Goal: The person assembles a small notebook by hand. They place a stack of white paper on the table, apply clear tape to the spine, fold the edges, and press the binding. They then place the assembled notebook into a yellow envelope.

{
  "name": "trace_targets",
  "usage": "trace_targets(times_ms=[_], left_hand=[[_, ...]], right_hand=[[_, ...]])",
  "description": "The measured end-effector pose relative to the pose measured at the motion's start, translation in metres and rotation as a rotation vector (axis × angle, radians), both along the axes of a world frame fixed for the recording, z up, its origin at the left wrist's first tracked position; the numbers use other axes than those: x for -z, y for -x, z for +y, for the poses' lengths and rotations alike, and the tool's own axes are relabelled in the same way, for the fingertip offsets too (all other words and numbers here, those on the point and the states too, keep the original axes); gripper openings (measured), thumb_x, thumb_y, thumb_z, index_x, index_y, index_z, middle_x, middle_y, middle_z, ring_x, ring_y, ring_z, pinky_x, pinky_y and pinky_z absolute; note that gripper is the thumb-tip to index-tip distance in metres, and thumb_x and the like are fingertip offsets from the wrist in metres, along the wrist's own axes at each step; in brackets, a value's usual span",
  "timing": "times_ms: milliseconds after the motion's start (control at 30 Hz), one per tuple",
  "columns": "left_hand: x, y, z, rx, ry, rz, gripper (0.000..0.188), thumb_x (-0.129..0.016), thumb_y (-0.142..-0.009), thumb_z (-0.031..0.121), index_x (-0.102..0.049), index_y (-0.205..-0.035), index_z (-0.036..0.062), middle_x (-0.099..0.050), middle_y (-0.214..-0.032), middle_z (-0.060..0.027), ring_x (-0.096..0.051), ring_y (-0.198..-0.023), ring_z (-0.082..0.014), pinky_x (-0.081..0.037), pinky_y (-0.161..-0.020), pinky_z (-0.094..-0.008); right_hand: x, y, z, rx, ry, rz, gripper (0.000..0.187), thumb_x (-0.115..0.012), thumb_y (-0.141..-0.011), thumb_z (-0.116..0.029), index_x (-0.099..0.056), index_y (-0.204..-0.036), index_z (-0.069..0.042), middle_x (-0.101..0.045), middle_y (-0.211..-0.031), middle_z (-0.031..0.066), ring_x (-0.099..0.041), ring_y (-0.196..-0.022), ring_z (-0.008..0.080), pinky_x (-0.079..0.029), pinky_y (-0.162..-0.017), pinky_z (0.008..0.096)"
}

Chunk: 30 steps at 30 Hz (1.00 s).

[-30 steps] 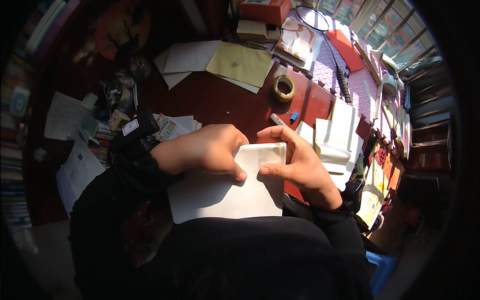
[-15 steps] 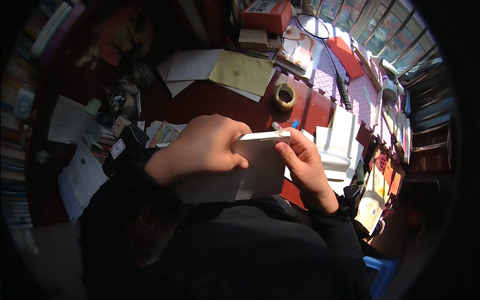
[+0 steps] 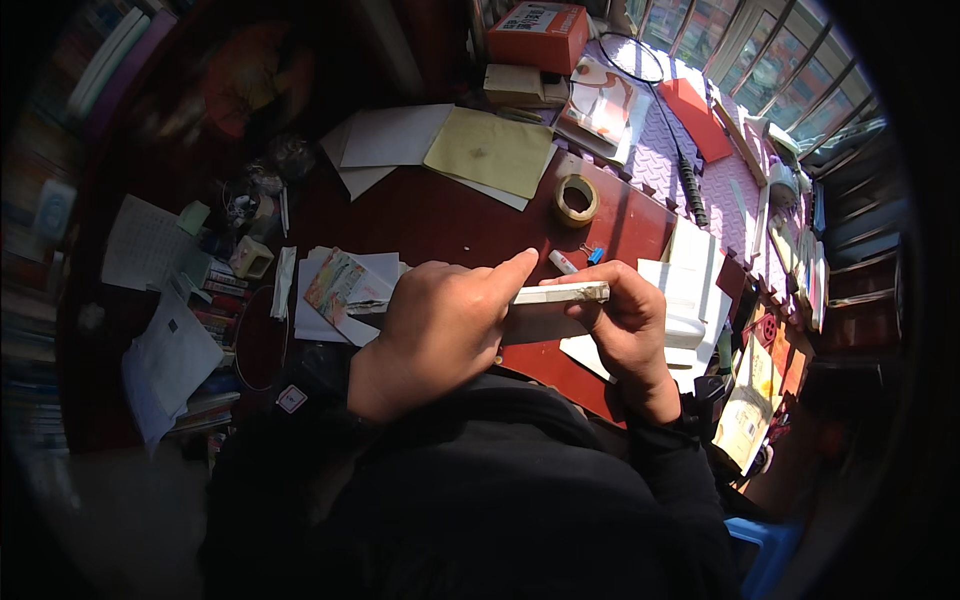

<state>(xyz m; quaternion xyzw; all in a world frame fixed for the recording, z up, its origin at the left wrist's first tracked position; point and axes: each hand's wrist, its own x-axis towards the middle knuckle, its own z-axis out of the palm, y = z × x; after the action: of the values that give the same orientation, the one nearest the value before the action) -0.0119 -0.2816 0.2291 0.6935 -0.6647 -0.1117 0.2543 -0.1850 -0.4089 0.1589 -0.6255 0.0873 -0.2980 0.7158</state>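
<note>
Between my two hands is a flat, pale, white-edged book or pad [image 3: 560, 294], seen nearly edge-on. My left hand [image 3: 432, 330] is closed round its left part, with one finger stretched out above the white edge. A frayed-looking left end of the book shows beyond the knuckles. At the other end, my right hand [image 3: 635, 325] grips the corner, fingers behind and thumb in front. Just beyond the book, a white-and-red tube or marker [image 3: 562, 262] and a blue binder clip [image 3: 594, 255] lie on the dark red table [image 3: 440, 222].
A tape roll [image 3: 576, 200] lies farther back, near a yellow envelope [image 3: 487, 150] and white sheets. Papers [image 3: 165, 345] and small books crowd the left. At right are white packaging [image 3: 690, 270] and a purple mat [image 3: 665, 150] bearing a racket [image 3: 690, 185]; a red box [image 3: 537, 35] stands behind.
The book has tilted from showing its broad grey face to nearly edge-on, shifting slightly right. One left finger has stretched out over its edge. My right hand still grips the right end.
</note>
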Motion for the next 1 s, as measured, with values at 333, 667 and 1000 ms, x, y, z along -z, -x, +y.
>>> trace_targets(times_ms=[333, 667, 1000], left_hand=[[0.016, -0.020, 0.045, -0.294, 0.238, 0.217, 0.100, -0.087, -0.071, 0.026, -0.030, -0.152, 0.0079, -0.044, -0.146, -0.0127, -0.043, -0.136, -0.0270, -0.025, -0.118, -0.0496], [0.027, -0.003, 0.059, -0.220, 0.323, 0.975, 0.028, -0.076, -0.085, 0.004, -0.064, -0.111, 0.0004, -0.070, -0.105, -0.0093, -0.066, -0.099, -0.0138, -0.053, -0.089, -0.0276], [0.026, 0.002, 0.063, -0.146, 0.366, 0.908, 0.033, -0.069, -0.086, -0.009, -0.061, -0.117, -0.0015, -0.070, -0.106, -0.0151, -0.069, -0.097, -0.0162, -0.056, -0.089, -0.0290]], right_hand=[[0.040, 0.041, -0.020, 0.282, -0.181, -0.109, 0.028, -0.072, -0.091, -0.018, -0.060, -0.110, -0.001, -0.067, -0.102, 0.0066, -0.063, -0.093, 0.0140, -0.048, -0.086, 0.0267], [0.053, 0.051, -0.014, 0.206, -0.332, -0.211, 0.031, -0.075, -0.088, -0.020, -0.059, -0.108, -0.003, -0.067, -0.101, 0.0091, -0.066, -0.098, 0.0209, -0.051, -0.095, 0.0376], [0.051, 0.051, -0.005, 0.116, -0.244, -0.098, 0.029, -0.074, -0.089, -0.016, -0.060, -0.110, -0.002, -0.071, -0.106, 0.0182, -0.068, -0.104, 0.0297, -0.052, -0.095, 0.0421]])
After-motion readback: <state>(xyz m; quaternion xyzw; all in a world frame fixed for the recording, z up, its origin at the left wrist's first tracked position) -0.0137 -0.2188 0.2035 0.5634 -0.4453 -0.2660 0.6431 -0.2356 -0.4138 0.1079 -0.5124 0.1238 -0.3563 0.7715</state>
